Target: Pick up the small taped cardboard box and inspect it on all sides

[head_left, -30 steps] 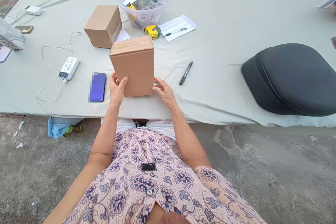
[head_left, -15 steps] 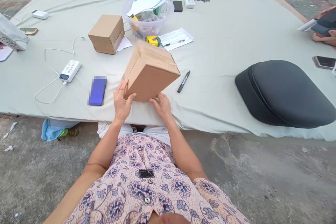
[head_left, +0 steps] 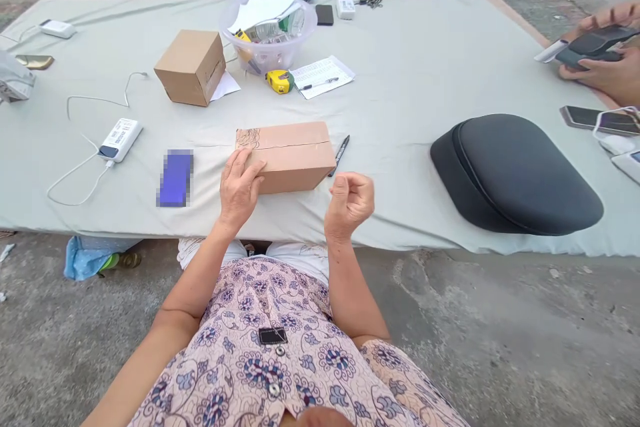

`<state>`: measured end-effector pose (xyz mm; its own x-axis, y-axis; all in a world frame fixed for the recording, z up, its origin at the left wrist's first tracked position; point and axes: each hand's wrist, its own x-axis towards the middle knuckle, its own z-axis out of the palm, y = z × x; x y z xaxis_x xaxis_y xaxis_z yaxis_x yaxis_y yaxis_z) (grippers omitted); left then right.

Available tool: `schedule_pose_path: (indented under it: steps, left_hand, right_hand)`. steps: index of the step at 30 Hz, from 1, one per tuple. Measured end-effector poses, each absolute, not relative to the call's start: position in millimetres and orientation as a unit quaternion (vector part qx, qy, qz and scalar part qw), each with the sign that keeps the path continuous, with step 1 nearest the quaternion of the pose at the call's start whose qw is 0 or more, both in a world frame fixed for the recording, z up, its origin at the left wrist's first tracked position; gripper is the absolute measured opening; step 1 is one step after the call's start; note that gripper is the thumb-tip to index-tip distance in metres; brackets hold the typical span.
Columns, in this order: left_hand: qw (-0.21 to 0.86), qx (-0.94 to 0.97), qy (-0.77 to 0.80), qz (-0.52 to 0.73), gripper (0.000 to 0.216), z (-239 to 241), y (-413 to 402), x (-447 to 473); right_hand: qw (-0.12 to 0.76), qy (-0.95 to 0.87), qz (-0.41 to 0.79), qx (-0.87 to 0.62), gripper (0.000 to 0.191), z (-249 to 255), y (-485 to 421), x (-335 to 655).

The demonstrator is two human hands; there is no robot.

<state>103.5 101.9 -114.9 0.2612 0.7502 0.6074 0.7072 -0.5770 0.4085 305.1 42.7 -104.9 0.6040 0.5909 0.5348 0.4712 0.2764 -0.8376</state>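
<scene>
A brown cardboard box [head_left: 293, 157] lies on the cloth in front of me, with scribbled dark lines on its top left corner and a seam along the top. My left hand [head_left: 241, 188] holds its near left edge, fingers over the top and thumb on the front face. Just off the box's right front corner, my right hand [head_left: 349, 205] is raised with its fingers curled into a loose fist; I see nothing in it. Partly behind the box's right end lies a black marker [head_left: 341, 152]. A pixelated blue rectangular item [head_left: 175, 178] is left of my left hand.
Farther back stand another cardboard box [head_left: 193, 67] and a plastic basin [head_left: 270, 53] of bottles and papers. A yellow tape measure [head_left: 280, 81], a paper sheet [head_left: 324, 77] and a white power bank [head_left: 120, 140] lie around. At right sits a black cushion-like object [head_left: 520, 173]; other people's hands [head_left: 600, 60] hold a device.
The box, tilted up between both hands before, now rests on the table with its seamed side up. My right hand has left it, moved right and curled its fingers; my left hand stays on it.
</scene>
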Motion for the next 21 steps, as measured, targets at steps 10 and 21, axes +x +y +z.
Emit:
schedule_pose_path:
  steps: [10, 21]
  left_hand:
    - [0.112, 0.696, 0.524, 0.478, 0.048, -115.6, 94.2, 126.1]
    - [0.183, 0.675, 0.513, 0.497, 0.047, -112.5, 91.9, 120.4]
  right_hand:
    - [0.492, -0.554, 0.01, -0.672, 0.095, -126.8, 72.6, 288.4]
    - [0.581, -0.489, 0.136, -0.636, 0.067, -130.0, 72.3, 308.7]
